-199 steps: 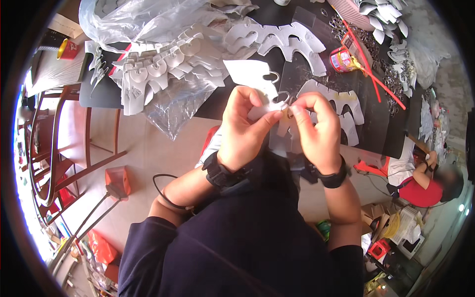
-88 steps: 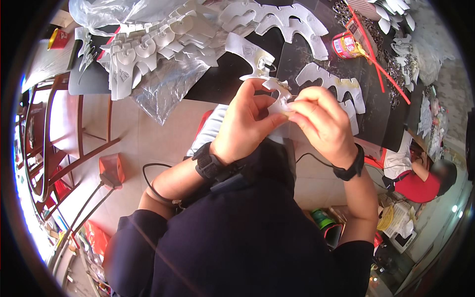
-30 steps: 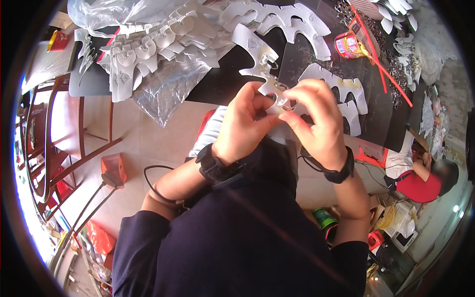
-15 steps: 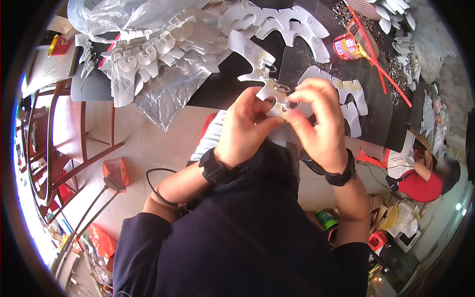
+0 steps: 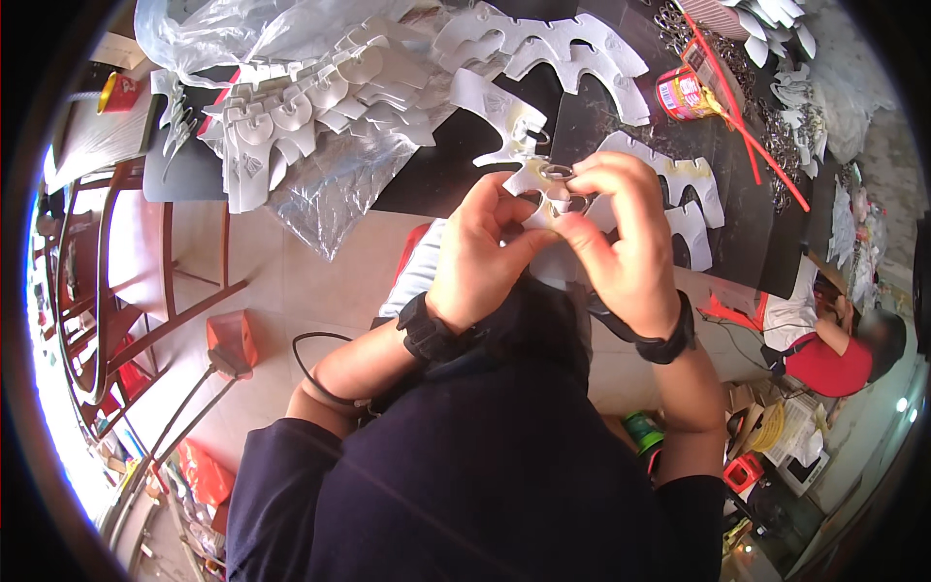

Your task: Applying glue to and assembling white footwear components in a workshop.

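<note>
Just past the near table edge, both hands work on a white scalloped strip [image 5: 497, 112] with tabs and metal rings along its curved side. My left hand [image 5: 477, 254] is closed, pinching the strip's near end between thumb and fingers. My right hand [image 5: 626, 242] is closed too, its thumb and fingertips at a small curled tab [image 5: 561, 201] on the same end. Close to the right fingertips is a metal ring [image 5: 556, 173]; another ring [image 5: 535, 134] hangs farther up. Finished-looking detail under the fingertips is hidden.
A pile of similar white pieces [image 5: 291, 116] lies on clear plastic at the left. More strips [image 5: 582, 58] lie beyond and right on the dark table [image 5: 417, 175]. A printed cup [image 5: 679, 92], red sticks [image 5: 752, 145] and metal rings [image 5: 669, 19] sit far right. A person in red [image 5: 824, 364] is at the right.
The curled tab between my right fingertips shows more clearly and stands slightly raised. Both hands keep their grip in nearly the same place; the whole view has shifted slightly.
</note>
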The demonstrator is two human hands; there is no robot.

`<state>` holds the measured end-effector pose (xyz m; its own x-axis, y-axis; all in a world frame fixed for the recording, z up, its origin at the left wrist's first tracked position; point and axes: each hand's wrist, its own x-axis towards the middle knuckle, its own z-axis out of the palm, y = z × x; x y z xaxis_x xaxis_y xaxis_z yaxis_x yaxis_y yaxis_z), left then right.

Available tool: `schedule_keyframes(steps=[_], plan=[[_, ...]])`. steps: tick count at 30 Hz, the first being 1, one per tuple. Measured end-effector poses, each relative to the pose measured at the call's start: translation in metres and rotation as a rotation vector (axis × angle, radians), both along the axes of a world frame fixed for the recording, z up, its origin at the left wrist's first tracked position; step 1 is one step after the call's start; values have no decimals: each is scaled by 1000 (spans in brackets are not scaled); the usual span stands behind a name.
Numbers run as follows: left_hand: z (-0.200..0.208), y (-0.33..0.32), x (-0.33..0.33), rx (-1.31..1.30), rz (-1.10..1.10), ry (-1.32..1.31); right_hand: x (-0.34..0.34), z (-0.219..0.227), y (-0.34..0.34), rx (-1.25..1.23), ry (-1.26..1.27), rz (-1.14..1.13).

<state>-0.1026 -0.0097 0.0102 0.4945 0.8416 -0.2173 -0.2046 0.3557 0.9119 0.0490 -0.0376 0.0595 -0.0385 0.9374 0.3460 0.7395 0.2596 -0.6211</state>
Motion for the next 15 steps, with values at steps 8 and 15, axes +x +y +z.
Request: schedule_keyframes(steps=[8,15], plan=[[-7,-3,1,130,28,46,-8,-5,1,-83,-4,-75],[-4,-6,1,114,-24,76,-5,-2,-1,-111,-188,-8]])
